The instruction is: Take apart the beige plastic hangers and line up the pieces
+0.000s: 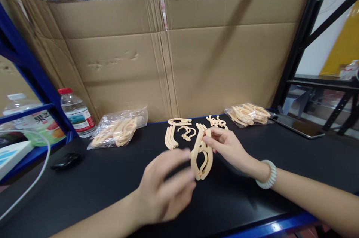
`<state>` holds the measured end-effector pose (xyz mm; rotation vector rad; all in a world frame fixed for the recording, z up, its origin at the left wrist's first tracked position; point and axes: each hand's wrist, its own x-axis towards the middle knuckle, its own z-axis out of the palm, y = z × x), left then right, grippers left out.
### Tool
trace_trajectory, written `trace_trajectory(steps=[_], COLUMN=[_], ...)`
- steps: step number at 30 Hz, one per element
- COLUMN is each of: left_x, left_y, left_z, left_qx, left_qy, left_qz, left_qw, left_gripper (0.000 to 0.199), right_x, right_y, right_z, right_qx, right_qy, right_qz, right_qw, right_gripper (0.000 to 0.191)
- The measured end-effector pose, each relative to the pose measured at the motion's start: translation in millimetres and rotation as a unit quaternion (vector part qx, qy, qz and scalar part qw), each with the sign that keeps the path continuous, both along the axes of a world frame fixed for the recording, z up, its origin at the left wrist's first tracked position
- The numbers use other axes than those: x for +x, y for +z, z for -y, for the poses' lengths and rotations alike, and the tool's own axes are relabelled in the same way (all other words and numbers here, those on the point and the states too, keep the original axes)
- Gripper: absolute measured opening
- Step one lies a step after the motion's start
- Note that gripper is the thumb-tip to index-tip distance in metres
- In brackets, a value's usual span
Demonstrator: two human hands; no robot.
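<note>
My right hand (224, 146) pinches the top end of a folded beige plastic hanger (207, 167), which hangs upright over the black table. Just left of the hanger is my left hand (168, 185), blurred, its fingers partly spread and nothing visible held in them. Whether its fingertips touch the hanger is unclear. Behind the hands lie several curved beige arms (169, 137), hook pieces (187, 132), a flat beige piece (179, 121) and more small hooks (217, 122). Part of another beige stack shows behind my right hand.
Clear bags of beige parts lie at the back left (117, 131) and back right (248, 113). A red-capped bottle (80, 116), a black mouse (66, 161) and a white cable (42, 172) are left. A phone-like device (298, 126) lies right; cardboard (232, 54) stands behind.
</note>
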<state>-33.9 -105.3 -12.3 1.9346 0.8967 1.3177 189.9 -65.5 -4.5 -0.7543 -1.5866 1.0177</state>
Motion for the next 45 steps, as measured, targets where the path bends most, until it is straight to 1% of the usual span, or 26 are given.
trace_trajectory(steps=[2, 3, 4, 5, 6, 7, 8, 9, 11, 14, 16, 19, 22, 24, 27, 29, 32, 36, 40, 42, 45], left_x=[8, 11, 14, 16, 17, 16, 15, 14, 11, 8, 7, 7, 6, 6, 7, 8, 8, 8, 8, 7, 7], left_y=[1.5, 1.9, 1.6, 0.8, -0.7, -2.5, -4.4, -6.2, -8.4, -8.2, -7.3, -6.7, -6.6, -6.3, -5.7, -5.2, -4.3, -2.2, -0.3, -0.4, -1.5], left_z=[-10, -14, -17, -20, -21, -21, -21, -20, -19, -20, -21, -23, -25, -25, -24, -24, -24, -20, -14, -13, -16], left_qx=[-0.011, -0.061, -0.123, -0.183, -0.224, -0.241, -0.239, -0.226, -0.205, -0.212, -0.213, -0.206, -0.212, -0.217, -0.219, -0.221, -0.221, -0.211, -0.179, -0.171, -0.176], left_qy=[0.004, -0.004, -0.021, -0.041, -0.06, -0.074, -0.082, -0.081, -0.064, -0.035, -0.024, 0.003, 0.036, 0.052, 0.064, 0.06, 0.052, 0.032, 0.003, -0.021, -0.063], left_qz=[-0.049, -0.067, -0.076, -0.079, -0.077, -0.075, -0.072, -0.066, -0.042, -0.012, -0.003, 0.029, 0.085, 0.121, 0.149, 0.151, 0.15, 0.123, 0.069, 0.043, 0.017], left_qw=[0.999, 0.996, 0.989, 0.979, 0.97, 0.965, 0.965, 0.968, 0.976, 0.977, 0.977, 0.978, 0.973, 0.967, 0.962, 0.962, 0.962, 0.969, 0.981, 0.984, 0.982], left_gripper=[0.063, 0.068, 0.066, 0.058, 0.046, 0.035, 0.028, 0.026, 0.026, 0.027, 0.028, 0.031, 0.033, 0.033, 0.031, 0.03, 0.03, 0.03, 0.029, 0.03, 0.032], right_x=[-2, -3, -3, -4, -4, -4, -4, -4, -2, 3, 6, 11, 13, 13, 13, 13, 16, 20, 19, 17, 14], right_y=[-2.2, -3.0, -3.7, -4.1, -4.2, -4.1, -3.8, -3.3, -1.9, 0.4, 0.6, -3.3, -9.8, -12.6, -12.7, -11.6, -11.5, -14.8, -17.3, -17.6, -17.2], right_z=[2, 3, 4, 4, 4, 4, 4, 3, 2, -1, -4, -10, -16, -17, -16, -16, -19, -25, -26, -24, -20], right_qx=[-0.006, -0.009, -0.011, -0.013, -0.015, -0.017, -0.02, -0.022, -0.019, -0.013, -0.018, -0.033, -0.042, -0.012, 0.059, 0.07, 0.043, -0.026, -0.09, -0.117, -0.131], right_qy=[0.006, 0.008, 0.011, 0.013, 0.016, 0.018, 0.02, 0.02, 0.009, -0.022, -0.028, -0.016, 0.013, 0.016, -0.019, -0.044, -0.067, -0.054, -0.04, -0.028, -0.015], right_qz=[-0.008, -0.011, -0.015, -0.018, -0.018, -0.017, -0.015, -0.013, -0.007, 0.006, 0.021, 0.052, 0.104, 0.165, 0.26, 0.276, 0.224, 0.102, 0.019, -0.011, -0.036], right_qw=[1.0, 1.0, 1.0, 1.0, 1.0, 1.0, 0.999, 0.999, 1.0, 1.0, 0.999, 0.998, 0.994, 0.986, 0.964, 0.958, 0.971, 0.993, 0.995, 0.993, 0.991], right_gripper=[0.024, 0.023, 0.024, 0.025, 0.027, 0.028, 0.028, 0.028, 0.027, 0.024, 0.022, 0.024, 0.031, 0.029, 0.021, 0.022, 0.024, 0.024, 0.027, 0.028, 0.027])
